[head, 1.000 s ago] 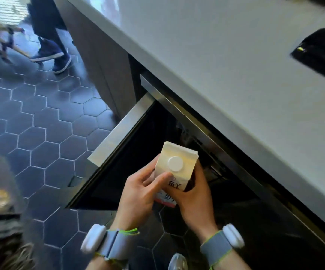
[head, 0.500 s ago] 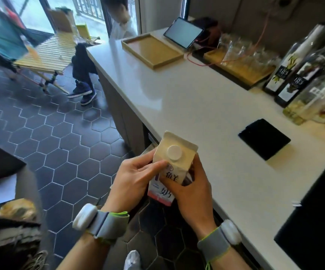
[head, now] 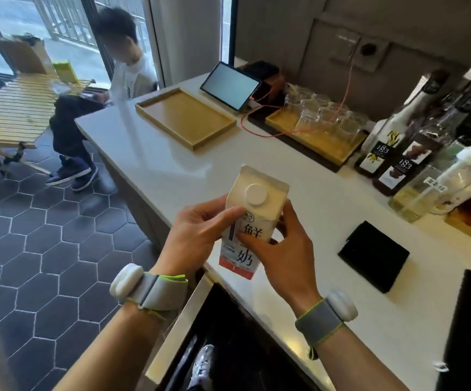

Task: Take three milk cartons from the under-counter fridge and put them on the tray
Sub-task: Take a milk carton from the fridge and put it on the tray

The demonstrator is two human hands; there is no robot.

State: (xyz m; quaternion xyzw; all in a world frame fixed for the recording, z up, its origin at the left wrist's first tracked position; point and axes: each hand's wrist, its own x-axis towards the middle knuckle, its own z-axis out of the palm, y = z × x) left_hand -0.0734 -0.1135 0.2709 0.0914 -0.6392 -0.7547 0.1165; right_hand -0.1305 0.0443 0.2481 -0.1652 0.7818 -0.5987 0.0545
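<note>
Both hands grip a cream-white gable-top milk carton (head: 252, 221) with a round white cap: the left hand (head: 197, 230) clasps its left side and the right hand (head: 283, 249) its right, holding it upright above the near edge of the white counter (head: 299, 190). The carry step seems underway; the shallow wooden tray (head: 186, 118) (apparently bare, well apart, further along the counter) calls for a forward reach and an upright set-down.

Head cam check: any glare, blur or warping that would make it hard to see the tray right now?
Head view: window glare streaks the white counter beside the empty wooden tray, which stays readable; wide-angle bending curves the counter edge; the milk carton is sharp; the bottles look soft.
</note>
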